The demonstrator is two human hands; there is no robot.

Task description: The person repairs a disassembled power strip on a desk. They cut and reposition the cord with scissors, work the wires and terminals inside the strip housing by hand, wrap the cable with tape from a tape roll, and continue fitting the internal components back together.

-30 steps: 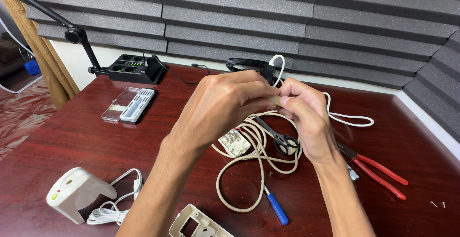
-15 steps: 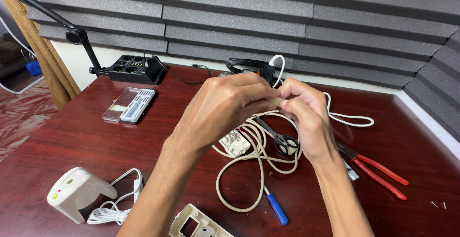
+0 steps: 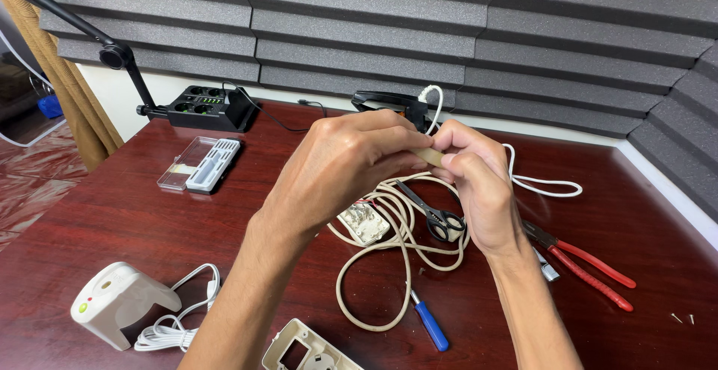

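My left hand [image 3: 351, 164] and right hand [image 3: 475, 176] pinch a beige cable [image 3: 389, 213] above the dark red wooden table [image 3: 112, 220]; grey foam panels [image 3: 449, 34] line the wall behind that table.

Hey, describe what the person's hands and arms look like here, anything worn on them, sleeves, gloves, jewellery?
Both the left hand and the right hand are bare, with no gloves. No ring, watch or bracelet shows on the visible fingers or wrists. Both forearms are uncovered down to the bottom edge of the picture, so no sleeve comes into view. No markings show on them.
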